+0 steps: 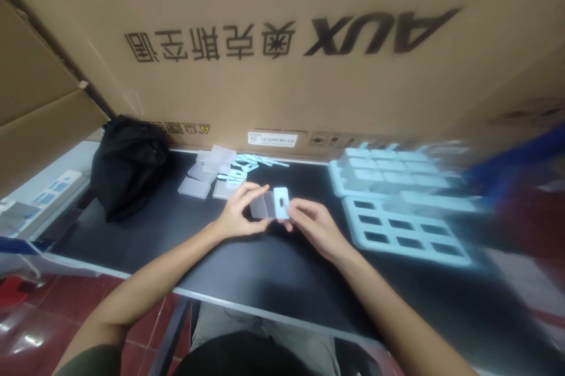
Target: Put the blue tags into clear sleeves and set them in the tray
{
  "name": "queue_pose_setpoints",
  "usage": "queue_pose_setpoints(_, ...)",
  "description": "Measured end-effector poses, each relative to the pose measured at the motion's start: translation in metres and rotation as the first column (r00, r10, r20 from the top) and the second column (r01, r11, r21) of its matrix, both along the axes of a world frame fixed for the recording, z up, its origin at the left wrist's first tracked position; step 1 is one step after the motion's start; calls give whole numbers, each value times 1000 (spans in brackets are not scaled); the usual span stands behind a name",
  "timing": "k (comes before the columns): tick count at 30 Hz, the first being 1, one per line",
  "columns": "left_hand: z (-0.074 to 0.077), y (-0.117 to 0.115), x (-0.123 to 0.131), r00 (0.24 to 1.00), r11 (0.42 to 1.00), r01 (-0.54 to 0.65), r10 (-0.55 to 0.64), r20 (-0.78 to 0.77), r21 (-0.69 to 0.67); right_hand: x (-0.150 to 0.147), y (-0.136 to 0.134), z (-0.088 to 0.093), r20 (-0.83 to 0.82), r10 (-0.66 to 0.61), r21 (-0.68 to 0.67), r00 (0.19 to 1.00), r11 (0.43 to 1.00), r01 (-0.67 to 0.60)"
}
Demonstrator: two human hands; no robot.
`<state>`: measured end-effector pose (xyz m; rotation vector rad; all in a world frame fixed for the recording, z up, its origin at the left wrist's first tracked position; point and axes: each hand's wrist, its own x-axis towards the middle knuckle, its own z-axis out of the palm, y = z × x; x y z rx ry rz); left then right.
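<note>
My left hand (241, 211) grips a clear plastic cover (262, 206) by its edges, thumb below and fingers above. Against the cover's right end sits a small light-blue plate (281, 202) with a dark hole in it. My right hand (311, 222) pinches that plate at its right side. Whether the two pieces are joined or only touching I cannot tell. Just beyond my left hand lie several loose clear covers (195, 187) and a pile of thin light-blue plastic pieces (249, 162).
A light-blue tray frame (404, 236) with rectangular openings lies at the right, with stacked light-blue trays (384, 167) behind it. A black bag (128, 164) rests at the left. A big cardboard box (273, 93) walls off the back of the black table (265, 270).
</note>
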<state>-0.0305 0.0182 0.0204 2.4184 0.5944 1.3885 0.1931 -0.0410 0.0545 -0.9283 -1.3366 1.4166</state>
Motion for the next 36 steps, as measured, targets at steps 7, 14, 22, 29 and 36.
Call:
queue_pose_setpoints(7, -8, -2, -2, 989, 997, 38, -48, -138, -73, -6, 1, 0, 153, -16, -16, 988, 1000, 19)
queue_pose_setpoints(14, -5, -10, -3, 949, 970, 96, -157, -273, -224, -16, -4, -2, 186, 42, -29, 982, 999, -38)
queue_pose_setpoints(22, -11, -7, 3, 974, 986, 142, -156, -162, -93, -26, -9, -7, 193, 119, -57, 974, 992, -110)
queue_pose_setpoints(29, -13, -9, 1, 985, 991, 114, -121, -122, -63, -6, 17, -13, 411, -31, 156, 911, 987, -36)
queue_pose_setpoints(36, -15, -13, 1, 987, 991, 109, -117, -113, -76, 20, 92, -29, 785, -515, 526, 345, 848, 69)
